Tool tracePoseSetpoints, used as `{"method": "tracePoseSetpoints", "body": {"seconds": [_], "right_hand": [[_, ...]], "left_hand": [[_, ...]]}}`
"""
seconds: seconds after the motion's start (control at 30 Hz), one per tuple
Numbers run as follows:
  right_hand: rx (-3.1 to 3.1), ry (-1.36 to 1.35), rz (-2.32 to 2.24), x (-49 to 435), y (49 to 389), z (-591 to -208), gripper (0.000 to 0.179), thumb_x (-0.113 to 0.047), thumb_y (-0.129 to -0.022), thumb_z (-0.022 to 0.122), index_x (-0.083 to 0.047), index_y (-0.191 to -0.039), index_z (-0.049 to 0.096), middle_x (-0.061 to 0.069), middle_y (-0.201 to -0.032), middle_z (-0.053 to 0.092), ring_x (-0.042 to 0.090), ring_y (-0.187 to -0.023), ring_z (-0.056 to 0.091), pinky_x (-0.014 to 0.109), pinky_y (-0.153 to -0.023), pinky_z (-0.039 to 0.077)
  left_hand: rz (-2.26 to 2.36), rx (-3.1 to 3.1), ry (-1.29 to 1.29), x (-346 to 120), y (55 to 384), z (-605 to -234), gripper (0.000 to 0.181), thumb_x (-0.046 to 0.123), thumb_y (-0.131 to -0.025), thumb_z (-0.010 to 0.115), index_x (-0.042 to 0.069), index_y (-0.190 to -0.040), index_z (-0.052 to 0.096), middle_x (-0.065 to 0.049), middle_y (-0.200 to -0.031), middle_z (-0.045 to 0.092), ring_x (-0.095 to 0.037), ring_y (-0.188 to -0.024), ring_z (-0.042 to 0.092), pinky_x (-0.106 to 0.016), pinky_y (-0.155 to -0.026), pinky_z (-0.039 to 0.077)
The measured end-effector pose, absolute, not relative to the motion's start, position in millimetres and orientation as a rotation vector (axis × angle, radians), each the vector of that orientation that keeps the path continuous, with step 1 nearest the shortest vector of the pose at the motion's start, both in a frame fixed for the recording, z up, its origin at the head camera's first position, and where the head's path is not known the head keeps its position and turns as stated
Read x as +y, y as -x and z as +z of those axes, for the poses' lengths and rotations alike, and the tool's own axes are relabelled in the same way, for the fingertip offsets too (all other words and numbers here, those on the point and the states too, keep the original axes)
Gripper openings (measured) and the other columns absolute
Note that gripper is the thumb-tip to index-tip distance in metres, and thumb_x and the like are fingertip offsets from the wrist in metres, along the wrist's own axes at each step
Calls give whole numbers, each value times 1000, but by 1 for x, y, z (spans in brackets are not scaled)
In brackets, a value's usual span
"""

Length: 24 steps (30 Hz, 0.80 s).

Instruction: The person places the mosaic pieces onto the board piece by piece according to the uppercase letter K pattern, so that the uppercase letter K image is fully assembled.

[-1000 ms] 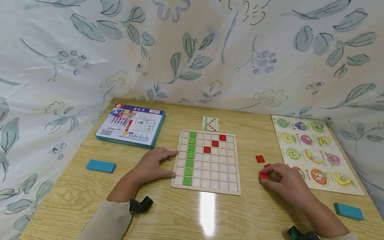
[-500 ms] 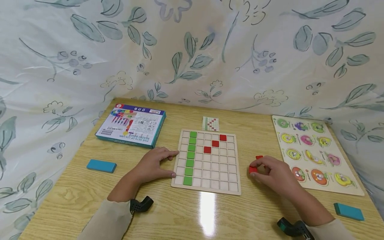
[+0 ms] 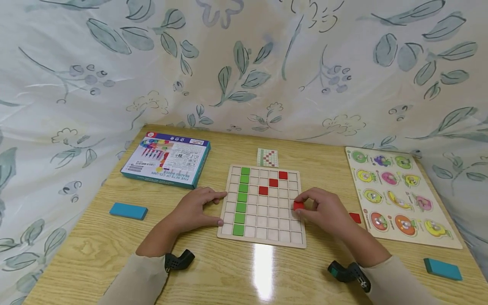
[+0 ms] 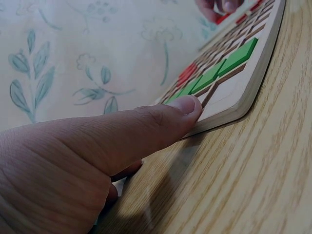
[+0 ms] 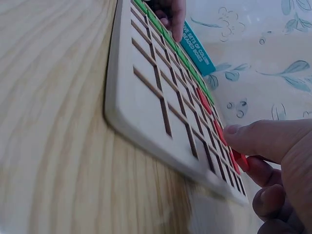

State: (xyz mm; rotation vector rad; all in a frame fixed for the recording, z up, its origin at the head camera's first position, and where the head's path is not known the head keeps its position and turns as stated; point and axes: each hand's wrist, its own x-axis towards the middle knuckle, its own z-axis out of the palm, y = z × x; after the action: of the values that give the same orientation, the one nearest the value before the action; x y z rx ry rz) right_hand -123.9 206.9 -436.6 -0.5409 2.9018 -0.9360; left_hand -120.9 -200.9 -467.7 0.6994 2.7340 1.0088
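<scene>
My right hand (image 3: 324,209) pinches a red square tile (image 3: 298,205) between thumb and fingers over the right border of the wooden grid board (image 3: 263,242). In the right wrist view, the thumb overlaps the board's red tiles. My left hand (image 3: 192,210) rests at the board's left edge, with index finger and thumb touching it. The left wrist view shows that thumb (image 4: 161,122) lying against the rim near a corner. Green tiles (image 3: 241,207) fill one column of the grid, and three red tiles (image 3: 273,182) form a diagonal near the top.
A loose red tile (image 3: 355,217) lies right of my right forearm, by a fruit puzzle board (image 3: 381,231). Behind the grid is a small pattern card (image 3: 267,157). A flat cardboard box (image 3: 165,159) lies left. Blue blocks sit far left (image 3: 128,211) and right (image 3: 443,269).
My right hand has carried the pinched red tile leftward from beside the loose tiles to the board's right border. The left hand and the board have stayed put.
</scene>
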Motion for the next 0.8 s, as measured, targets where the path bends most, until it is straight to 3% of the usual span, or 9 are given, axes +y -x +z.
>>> {"method": "tracePoseSetpoints", "body": {"seconds": [0.8], "right_hand": [[2772, 642, -1052, 119, 147, -445, 23, -23, -89, 89, -20, -109, 80, -7, -108, 71, 17, -87, 57, 37, -81, 51]], "left_hand": [[991, 2725, -688, -200, 121, -465, 78, 46, -82, 93, 21, -150, 65, 12, -105, 58, -14, -98, 51, -41, -89, 43]]}}
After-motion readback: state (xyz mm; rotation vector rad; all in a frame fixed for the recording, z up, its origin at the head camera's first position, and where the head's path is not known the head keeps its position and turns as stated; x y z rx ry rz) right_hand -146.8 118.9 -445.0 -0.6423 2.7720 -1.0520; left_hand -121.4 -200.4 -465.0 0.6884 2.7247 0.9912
